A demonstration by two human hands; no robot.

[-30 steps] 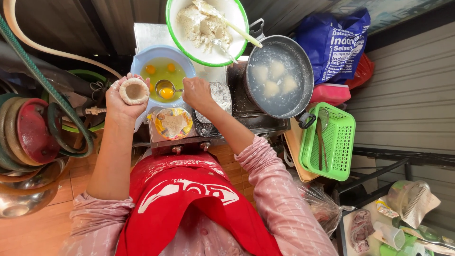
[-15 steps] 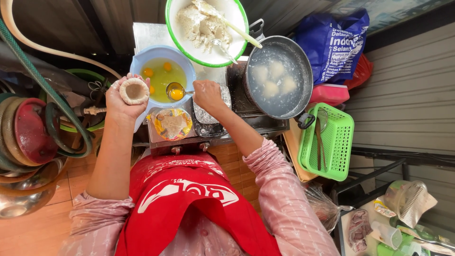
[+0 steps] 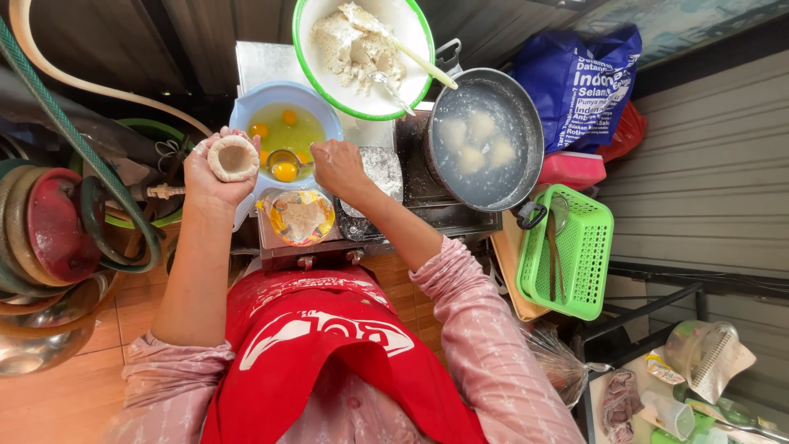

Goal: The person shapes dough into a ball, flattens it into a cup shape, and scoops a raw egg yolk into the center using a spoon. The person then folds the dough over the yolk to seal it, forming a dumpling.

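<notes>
Left hand (image 3: 215,174) raised beside the blue bowl (image 3: 246,103), fingers curled around a cup of pale dough (image 3: 233,157), hollow side up. Right hand (image 3: 338,167) closed on the handle of a metal spoon (image 3: 285,164); spoon bowl carrying one egg yolk (image 3: 285,172) at the near rim of the blue bowl, just right of the dough cup. More yolks afloat in clear egg inside that bowl. Small dish of yellowish filling (image 3: 300,217) on the worktop (image 3: 271,62) just below both hands. Beyond them, a white bowl with green rim (image 3: 306,70) holding a lump of dough and a pale spatula. To the right, a metal pan (image 3: 526,140) of cloudy water with several white balls in it. Green plastic basket (image 3: 583,255) further right, near a blue bag (image 3: 575,82).
</notes>
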